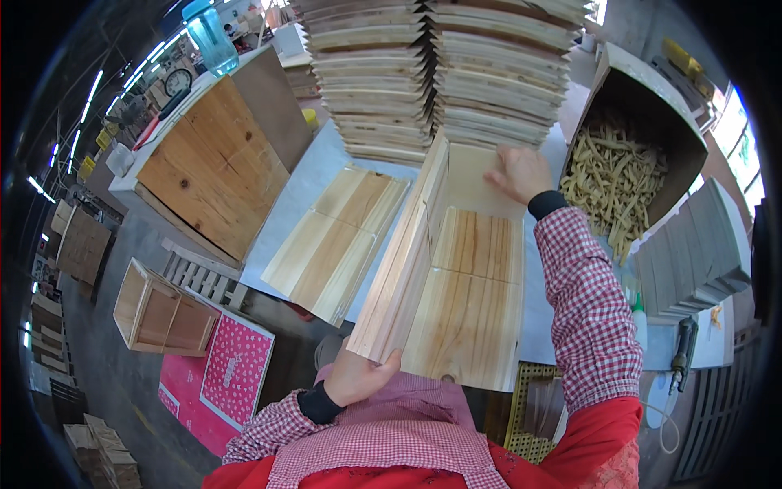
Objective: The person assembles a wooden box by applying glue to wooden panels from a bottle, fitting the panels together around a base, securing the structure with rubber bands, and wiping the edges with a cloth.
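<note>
My left hand [358,376] grips the near end of a long wooden panel [403,257] that stands on its edge across the bench. My right hand [519,174] lies flat on a pale thin board [472,175] at the far end, beside the panel. Flat slatted wooden panels [472,301] lie under and to the right of the upright one. Another flat panel [334,240] rests to its left on the grey bench top [297,196].
Two tall stacks of wooden slats [440,65] rise at the back. A cardboard box of wood shavings [619,163] stands right, grey boards [692,253] beside it. A large wooden crate [212,155] sits left, a small open crate [159,314] on the floor.
</note>
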`<action>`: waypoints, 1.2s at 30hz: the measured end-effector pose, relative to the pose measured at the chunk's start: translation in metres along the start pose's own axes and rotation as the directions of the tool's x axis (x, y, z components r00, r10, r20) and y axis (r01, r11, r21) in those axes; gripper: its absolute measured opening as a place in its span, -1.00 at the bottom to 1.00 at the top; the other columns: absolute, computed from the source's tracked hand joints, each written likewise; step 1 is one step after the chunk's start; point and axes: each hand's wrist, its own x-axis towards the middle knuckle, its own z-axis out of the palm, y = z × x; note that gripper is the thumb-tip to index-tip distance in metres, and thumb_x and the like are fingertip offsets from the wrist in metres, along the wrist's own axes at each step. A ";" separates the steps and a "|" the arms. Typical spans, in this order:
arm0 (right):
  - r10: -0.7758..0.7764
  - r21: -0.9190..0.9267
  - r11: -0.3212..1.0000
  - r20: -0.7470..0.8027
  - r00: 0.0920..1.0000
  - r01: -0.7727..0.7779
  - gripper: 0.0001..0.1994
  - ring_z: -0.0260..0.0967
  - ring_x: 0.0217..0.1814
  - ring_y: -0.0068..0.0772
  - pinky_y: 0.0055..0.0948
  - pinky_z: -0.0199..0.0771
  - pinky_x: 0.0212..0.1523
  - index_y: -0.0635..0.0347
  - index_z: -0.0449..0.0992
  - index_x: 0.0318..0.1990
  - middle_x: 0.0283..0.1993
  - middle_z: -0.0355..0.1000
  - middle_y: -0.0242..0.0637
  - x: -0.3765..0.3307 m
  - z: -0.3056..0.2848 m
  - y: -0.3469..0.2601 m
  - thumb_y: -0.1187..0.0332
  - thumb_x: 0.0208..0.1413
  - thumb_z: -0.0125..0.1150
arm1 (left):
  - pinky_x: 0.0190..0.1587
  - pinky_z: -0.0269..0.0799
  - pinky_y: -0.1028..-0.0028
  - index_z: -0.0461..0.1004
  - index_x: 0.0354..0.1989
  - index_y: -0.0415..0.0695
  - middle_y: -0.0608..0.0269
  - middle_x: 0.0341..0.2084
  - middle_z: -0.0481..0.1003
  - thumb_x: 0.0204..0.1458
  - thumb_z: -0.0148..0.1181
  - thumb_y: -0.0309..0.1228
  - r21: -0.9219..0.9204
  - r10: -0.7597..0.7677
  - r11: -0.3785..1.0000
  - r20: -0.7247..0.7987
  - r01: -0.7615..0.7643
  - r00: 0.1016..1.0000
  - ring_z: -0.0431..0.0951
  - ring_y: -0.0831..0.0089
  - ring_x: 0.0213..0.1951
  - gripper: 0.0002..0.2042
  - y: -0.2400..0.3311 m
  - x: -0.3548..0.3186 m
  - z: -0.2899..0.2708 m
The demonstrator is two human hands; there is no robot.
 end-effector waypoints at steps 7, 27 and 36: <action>-0.020 0.018 1.000 0.001 1.000 0.020 -0.63 0.50 -0.21 0.04 -0.04 0.48 -0.19 0.18 0.51 -0.26 -0.32 0.53 -0.04 -0.003 -0.004 -0.004 0.09 -0.07 0.38 | -0.16 0.51 0.28 0.42 -0.03 -0.33 -0.20 -0.28 0.53 -0.05 0.23 -0.37 0.086 0.037 0.996 0.005 -0.037 0.999 0.59 -0.06 -0.23 -0.59 0.006 0.003 0.002; -0.077 -0.180 0.977 -0.801 0.593 -0.116 -0.74 0.41 -0.06 0.06 -0.07 0.36 -0.02 0.19 0.52 -0.13 -0.16 0.49 -0.08 -0.094 -0.172 0.097 0.36 -0.01 0.23 | 0.05 0.45 0.42 0.28 0.19 -0.39 -0.06 -0.07 0.51 0.02 0.30 -0.48 -0.367 -0.170 0.908 0.117 0.201 0.979 0.54 0.36 -0.02 -0.45 -0.021 -0.065 -0.007; 0.538 -0.715 0.391 -0.333 0.775 -0.579 -0.65 0.51 -0.14 -0.04 -0.02 0.48 -0.13 0.12 0.56 -0.25 -0.22 0.53 -0.06 -0.263 -0.247 0.314 0.05 0.25 -0.02 | 0.15 0.38 0.47 0.22 0.28 -0.32 -0.02 0.04 0.46 0.15 0.25 -0.39 -0.397 -0.207 0.779 0.568 0.485 0.797 0.48 0.37 0.09 -0.44 -0.056 -0.109 0.019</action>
